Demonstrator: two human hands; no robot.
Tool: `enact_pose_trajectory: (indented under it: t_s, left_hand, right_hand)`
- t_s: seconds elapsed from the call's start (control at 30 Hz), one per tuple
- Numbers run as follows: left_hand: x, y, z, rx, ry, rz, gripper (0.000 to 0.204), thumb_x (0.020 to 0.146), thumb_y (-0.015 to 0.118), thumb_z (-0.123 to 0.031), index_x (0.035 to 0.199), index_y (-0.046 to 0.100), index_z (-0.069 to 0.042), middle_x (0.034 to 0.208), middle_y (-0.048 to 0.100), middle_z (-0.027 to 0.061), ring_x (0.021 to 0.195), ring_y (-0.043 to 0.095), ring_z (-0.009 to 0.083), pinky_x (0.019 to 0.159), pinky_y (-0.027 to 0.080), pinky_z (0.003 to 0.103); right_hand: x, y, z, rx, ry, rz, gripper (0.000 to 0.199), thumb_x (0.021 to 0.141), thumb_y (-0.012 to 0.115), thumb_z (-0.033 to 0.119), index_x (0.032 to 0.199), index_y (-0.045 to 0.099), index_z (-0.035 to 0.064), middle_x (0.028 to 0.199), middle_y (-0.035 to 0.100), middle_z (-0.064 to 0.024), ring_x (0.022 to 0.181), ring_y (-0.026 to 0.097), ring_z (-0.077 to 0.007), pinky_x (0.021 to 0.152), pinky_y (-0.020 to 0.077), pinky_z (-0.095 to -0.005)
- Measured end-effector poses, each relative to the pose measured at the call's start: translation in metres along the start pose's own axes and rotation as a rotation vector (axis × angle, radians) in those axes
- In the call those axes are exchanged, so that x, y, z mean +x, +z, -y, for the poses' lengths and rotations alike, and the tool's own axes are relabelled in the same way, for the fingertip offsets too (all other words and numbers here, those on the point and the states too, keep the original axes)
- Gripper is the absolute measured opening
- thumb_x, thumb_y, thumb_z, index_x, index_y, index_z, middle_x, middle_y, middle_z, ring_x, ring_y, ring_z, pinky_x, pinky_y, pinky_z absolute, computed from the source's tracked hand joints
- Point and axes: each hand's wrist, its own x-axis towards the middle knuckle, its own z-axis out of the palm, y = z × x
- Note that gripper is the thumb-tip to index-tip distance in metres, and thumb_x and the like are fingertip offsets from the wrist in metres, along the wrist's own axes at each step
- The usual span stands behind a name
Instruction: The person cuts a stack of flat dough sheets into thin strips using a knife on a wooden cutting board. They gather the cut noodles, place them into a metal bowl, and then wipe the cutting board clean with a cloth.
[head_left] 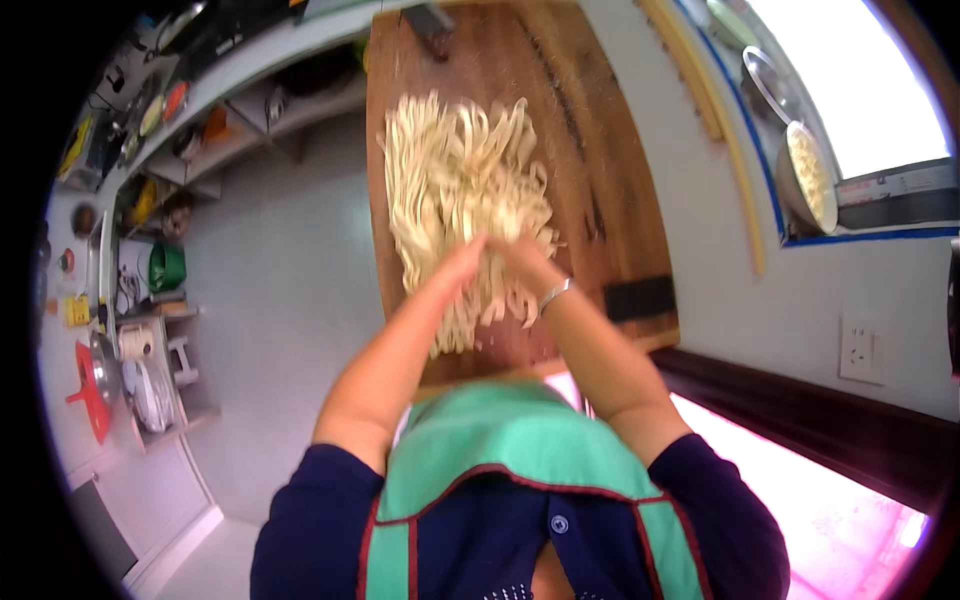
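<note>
A large heap of pale, flat fresh noodles [415, 170] lies on a brown wooden board [600, 150]. Long strands run side by side on its left, and looser loops lie on the right. My left hand [464, 266] and my right hand [520, 258] come together at the near middle of the heap, their fingers closed among the strands. Blur softens the fingertips, and noodles partly hide them. A bracelet [556, 293] circles my right wrist. Several short strands lie between my forearms.
At the board's far edge rests a dark-bladed knife [428, 25]. A black rectangular piece [640, 298] is at its near right. Along the right stand wooden rods [735, 150] and a bowl of pale pieces [806, 175]. Shelves [225, 150] line the left.
</note>
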Motion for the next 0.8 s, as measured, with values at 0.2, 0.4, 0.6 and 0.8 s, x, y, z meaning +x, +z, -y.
enact_pose_trajectory:
  t_s: [0.2, 0.4, 0.6, 0.8]
  left_hand:
    - [-0.057, -0.029, -0.080, -0.097, 0.826, -0.047, 0.058, 0.093, 0.052, -0.047, 0.127, 0.051, 0.000, 0.117, 0.061, 0.0131, 0.110, 0.057, 0.0238, 0.099, 0.042, 0.039]
    - [-0.009, 0.002, 0.065, 0.012, 0.080, -0.019, 0.044, 0.099, 0.038, -0.037, 0.111, 0.058, 0.000, 0.096, 0.065, 0.0145, 0.084, 0.063, 0.0216, 0.076, 0.053, 0.034]
    - [-0.063, -0.016, -0.003, -0.121, 0.256, 0.089, 0.045, 0.102, 0.029, -0.034, 0.108, 0.055, 0.002, 0.081, 0.066, 0.0107, 0.069, 0.067, 0.0219, 0.064, 0.058, 0.037]
    - [-0.023, 0.006, 0.174, -0.049, -0.194, 0.172, 0.042, 0.096, 0.046, -0.041, 0.121, 0.053, -0.007, 0.092, 0.066, 0.0084, 0.077, 0.066, 0.0196, 0.059, 0.056, 0.035]
  right_hand:
    - [-0.063, -0.012, 0.087, 0.613, -0.716, -0.092, 0.019, 0.083, 0.067, 0.019, 0.086, 0.067, -0.0002, 0.075, 0.065, -0.0023, 0.065, 0.059, -0.0076, 0.052, 0.0471, -0.0240]
    - [-0.031, 0.030, -0.006, 0.746, -0.060, 0.142, 0.046, 0.090, 0.060, 0.022, 0.130, 0.046, 0.0044, 0.116, 0.057, -0.0107, 0.101, 0.056, -0.0177, 0.081, 0.0487, -0.0329]
    - [-0.038, 0.008, -0.010, 0.712, -0.106, 0.186, 0.028, 0.089, 0.062, 0.022, 0.101, 0.060, -0.0030, 0.078, 0.063, -0.0061, 0.057, 0.058, -0.0136, 0.048, 0.0489, -0.0275]
    - [-0.052, 0.055, -0.166, 0.696, 0.161, 0.348, 0.038, 0.083, 0.067, 0.020, 0.114, 0.056, 0.0001, 0.103, 0.064, -0.0094, 0.088, 0.064, -0.0212, 0.073, 0.0543, -0.0347]
